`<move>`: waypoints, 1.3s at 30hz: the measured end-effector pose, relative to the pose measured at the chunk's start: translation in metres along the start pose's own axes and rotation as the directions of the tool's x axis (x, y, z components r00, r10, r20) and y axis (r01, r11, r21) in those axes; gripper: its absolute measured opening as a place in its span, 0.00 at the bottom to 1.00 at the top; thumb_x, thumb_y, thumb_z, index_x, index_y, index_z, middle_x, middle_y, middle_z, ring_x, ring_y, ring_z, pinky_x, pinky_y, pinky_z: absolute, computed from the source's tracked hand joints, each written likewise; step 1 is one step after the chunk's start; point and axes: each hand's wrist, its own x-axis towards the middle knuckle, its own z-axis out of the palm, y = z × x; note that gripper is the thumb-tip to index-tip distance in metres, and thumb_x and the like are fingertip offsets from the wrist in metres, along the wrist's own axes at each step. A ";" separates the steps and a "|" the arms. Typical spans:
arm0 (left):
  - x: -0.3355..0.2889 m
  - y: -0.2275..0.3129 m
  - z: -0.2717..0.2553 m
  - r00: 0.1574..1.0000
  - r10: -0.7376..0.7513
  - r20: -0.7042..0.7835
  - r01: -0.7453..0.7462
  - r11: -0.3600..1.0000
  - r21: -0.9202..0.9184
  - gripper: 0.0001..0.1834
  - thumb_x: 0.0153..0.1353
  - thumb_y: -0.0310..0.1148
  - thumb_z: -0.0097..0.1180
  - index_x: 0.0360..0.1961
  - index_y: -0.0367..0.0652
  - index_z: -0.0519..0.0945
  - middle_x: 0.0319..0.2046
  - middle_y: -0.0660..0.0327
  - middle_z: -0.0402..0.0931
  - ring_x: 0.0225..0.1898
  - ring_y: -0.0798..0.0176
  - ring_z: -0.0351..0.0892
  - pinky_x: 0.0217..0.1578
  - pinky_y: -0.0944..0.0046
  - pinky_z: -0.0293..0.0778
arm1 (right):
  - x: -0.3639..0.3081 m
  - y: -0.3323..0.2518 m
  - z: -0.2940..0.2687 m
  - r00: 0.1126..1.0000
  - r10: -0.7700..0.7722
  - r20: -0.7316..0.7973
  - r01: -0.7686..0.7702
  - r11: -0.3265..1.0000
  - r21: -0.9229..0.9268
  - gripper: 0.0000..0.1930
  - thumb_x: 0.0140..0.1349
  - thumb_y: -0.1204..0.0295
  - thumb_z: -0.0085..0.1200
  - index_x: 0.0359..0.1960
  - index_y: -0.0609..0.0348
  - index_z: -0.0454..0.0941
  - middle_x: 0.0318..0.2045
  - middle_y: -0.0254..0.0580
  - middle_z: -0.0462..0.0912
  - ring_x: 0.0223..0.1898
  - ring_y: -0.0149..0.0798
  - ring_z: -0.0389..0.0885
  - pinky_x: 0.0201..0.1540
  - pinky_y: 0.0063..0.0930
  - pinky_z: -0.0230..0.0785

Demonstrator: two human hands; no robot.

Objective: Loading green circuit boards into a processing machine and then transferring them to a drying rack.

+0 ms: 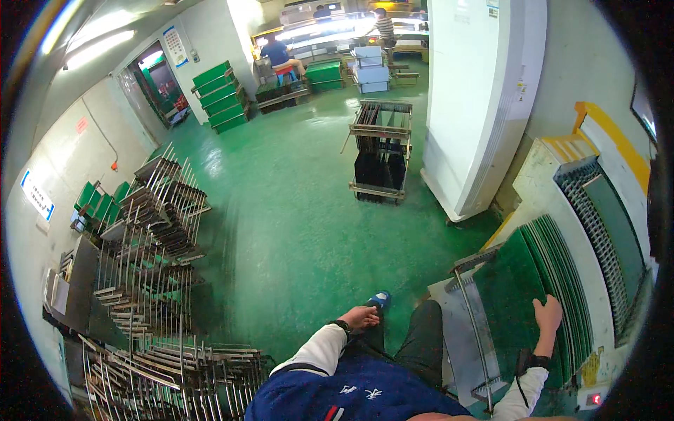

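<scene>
My right hand is at the upper edges of thin green boards standing side by side in a metal rack at my right. Its fingers are curled at a board's edge, and part of them is hidden among the boards. Near my left thigh hangs my left hand, with loosely bent fingers and nothing in it. A dark band circles each wrist.
A white machine with a ribbed conveyor stands beside the rack. Ahead are a wheeled black rack and a tall white cabinet. Stacked metal racks fill the left side. People sit at a lit bench far off.
</scene>
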 end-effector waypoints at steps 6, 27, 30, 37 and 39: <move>0.001 -0.001 -0.004 1.000 -0.018 -0.005 0.017 0.996 -0.092 0.19 0.60 0.41 0.47 0.42 0.32 0.66 0.33 0.51 0.71 0.36 0.56 0.75 0.37 0.62 0.74 | -0.008 -0.033 -0.037 0.984 0.073 0.161 -0.076 0.997 0.013 0.27 0.48 0.60 0.56 0.46 0.68 0.71 0.45 0.55 0.73 0.47 0.50 0.71 0.50 0.39 0.62; -0.003 0.001 0.001 1.000 -0.017 -0.007 0.016 0.997 -0.081 0.19 0.59 0.40 0.48 0.41 0.33 0.67 0.32 0.53 0.71 0.36 0.57 0.75 0.36 0.63 0.73 | -0.001 -0.002 0.002 0.995 -0.023 -0.098 0.024 1.000 0.012 0.20 0.46 0.60 0.56 0.33 0.64 0.74 0.34 0.53 0.76 0.38 0.53 0.74 0.40 0.42 0.65; -0.003 0.002 0.001 1.000 -0.019 -0.022 0.017 0.997 -0.069 0.20 0.60 0.40 0.47 0.42 0.32 0.66 0.34 0.51 0.71 0.37 0.56 0.75 0.38 0.63 0.73 | -0.003 -0.006 -0.003 0.997 -0.011 -0.078 0.012 1.000 0.008 0.20 0.46 0.59 0.56 0.34 0.65 0.74 0.35 0.54 0.76 0.39 0.52 0.74 0.41 0.42 0.65; -0.003 0.002 0.000 1.000 -0.016 -0.009 0.015 0.997 -0.076 0.18 0.59 0.41 0.49 0.41 0.37 0.67 0.33 0.55 0.72 0.36 0.59 0.75 0.38 0.64 0.72 | -0.004 -0.007 -0.007 0.996 -0.046 -0.073 0.047 0.999 0.012 0.20 0.46 0.60 0.55 0.34 0.65 0.74 0.34 0.53 0.77 0.38 0.52 0.74 0.40 0.42 0.66; -0.004 0.000 -0.002 1.000 -0.015 -0.005 0.015 0.996 -0.091 0.17 0.58 0.42 0.50 0.40 0.39 0.69 0.32 0.57 0.73 0.35 0.60 0.76 0.37 0.65 0.71 | -0.005 -0.018 -0.017 1.000 -0.029 -0.013 0.029 0.999 0.021 0.19 0.46 0.60 0.55 0.33 0.64 0.74 0.33 0.53 0.77 0.38 0.51 0.74 0.40 0.42 0.66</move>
